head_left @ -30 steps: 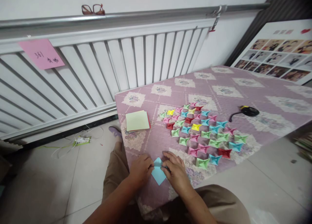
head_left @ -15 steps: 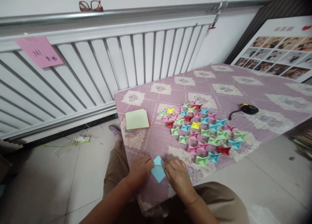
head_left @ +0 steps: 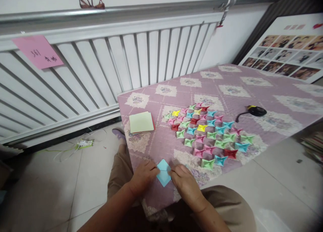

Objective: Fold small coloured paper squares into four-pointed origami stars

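1. Firstly, the fingertips of the left hand (head_left: 143, 176) press on the left corner of one blue paper piece (head_left: 163, 173); the fingers are bent down onto it, pinching its edge.
2. The right hand (head_left: 185, 181) does the same on the right corner, with its fingers curled and closed on the paper.
3. This blue paper piece lies flat between the two hands, at the near edge of the table (head_left: 252, 87), and it looks like a diamond with a fold across the middle.
4. Just behind the right hand lie many small folded paper stars (head_left: 209, 134) in slanted rows, touching or almost touching each other. I count roughly thirty: green, pink, blue, red and yellow ones. An exact number for each colour I cannot tell.
5. To the left of the stars sits one stack of paper squares (head_left: 141, 122), pale green on top with a red edge under it.
6. Far to the right, well apart from the hands, lies one black object with a cord (head_left: 253, 111).
7. Behind the table stands one white radiator (head_left: 101, 67) with one pink note (head_left: 37, 52) on it, and one pair of glasses (head_left: 91, 2) rests above.
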`<state>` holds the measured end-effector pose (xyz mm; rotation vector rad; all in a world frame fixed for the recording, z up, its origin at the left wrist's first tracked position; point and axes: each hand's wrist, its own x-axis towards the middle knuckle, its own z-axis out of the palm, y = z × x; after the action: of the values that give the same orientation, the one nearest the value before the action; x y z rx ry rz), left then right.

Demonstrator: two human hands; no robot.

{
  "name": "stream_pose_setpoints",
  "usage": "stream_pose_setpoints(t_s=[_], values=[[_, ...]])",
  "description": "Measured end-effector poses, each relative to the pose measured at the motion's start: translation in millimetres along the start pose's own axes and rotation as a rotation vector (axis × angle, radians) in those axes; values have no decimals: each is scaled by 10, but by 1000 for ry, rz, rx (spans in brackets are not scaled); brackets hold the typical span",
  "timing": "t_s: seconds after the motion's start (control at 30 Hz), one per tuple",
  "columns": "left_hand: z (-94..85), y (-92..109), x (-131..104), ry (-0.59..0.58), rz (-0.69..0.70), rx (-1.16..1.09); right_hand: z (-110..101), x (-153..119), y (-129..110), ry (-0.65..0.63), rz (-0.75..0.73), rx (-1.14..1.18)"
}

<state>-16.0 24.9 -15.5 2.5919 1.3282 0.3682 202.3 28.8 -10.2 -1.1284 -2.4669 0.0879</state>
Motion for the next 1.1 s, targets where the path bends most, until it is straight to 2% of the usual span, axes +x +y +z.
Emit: stream_pose_setpoints(t_s=[0.57, 0.8, 1.1], values=[[-54, 6, -43, 19, 18, -7, -35, -35, -14, -46, -3, 9], [-22, -4, -48, 41, 42, 0, -39, -41, -11, -54, -46, -18], [-69, 15, -34, 49, 69, 18, -90, 2, -19, -38, -86, 2]])
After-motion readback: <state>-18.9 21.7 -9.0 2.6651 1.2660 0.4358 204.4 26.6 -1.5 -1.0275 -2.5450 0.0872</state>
